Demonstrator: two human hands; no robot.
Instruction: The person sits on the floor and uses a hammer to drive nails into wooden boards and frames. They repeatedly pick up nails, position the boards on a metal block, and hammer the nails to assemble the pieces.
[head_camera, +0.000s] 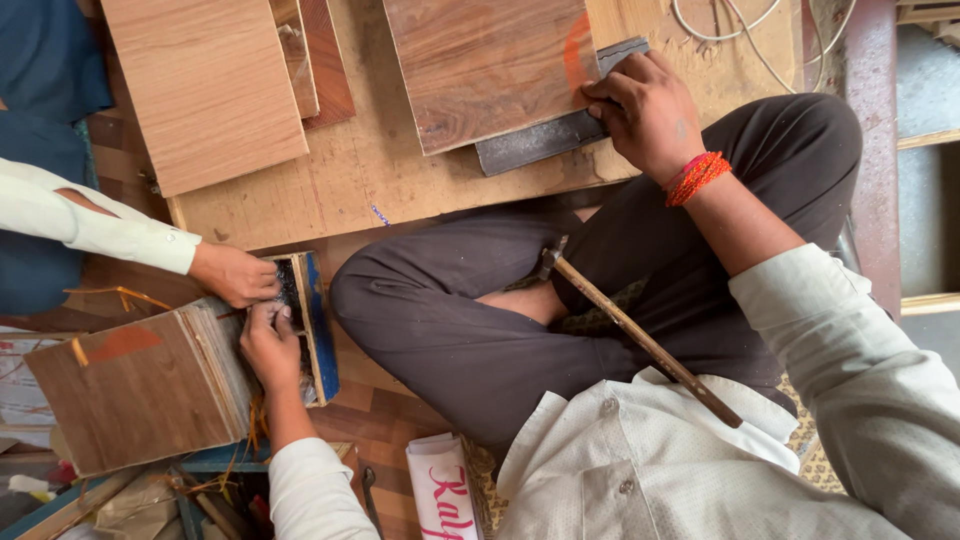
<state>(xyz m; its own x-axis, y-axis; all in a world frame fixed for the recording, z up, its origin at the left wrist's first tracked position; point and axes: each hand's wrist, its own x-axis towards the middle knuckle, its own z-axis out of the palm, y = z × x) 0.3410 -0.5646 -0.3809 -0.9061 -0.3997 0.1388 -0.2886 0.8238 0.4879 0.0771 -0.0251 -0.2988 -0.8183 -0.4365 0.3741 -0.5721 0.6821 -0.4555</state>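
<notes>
My right hand (648, 112), with red thread around the wrist, grips a dark flat metal strip (540, 142) lying along the edge of a brown wood-grain panel (480, 65). My left hand (268, 345) reaches into a small open box with a blue side (320, 320). Its fingertips sit among dark small pieces, and I cannot see whether they hold any. Another person's hand (235, 273) in a white sleeve touches the same box from the left. A hammer with a wooden handle (640, 335) rests across my lap, its head toward my knee.
A large plywood sheet (360, 170) lies under the panels. A lighter wood panel (205, 85) sits at top left, and a brown board (130, 390) leans beside the box. A white cable (740, 25) loops at the top. A white paper roll (440, 490) stands by my shirt.
</notes>
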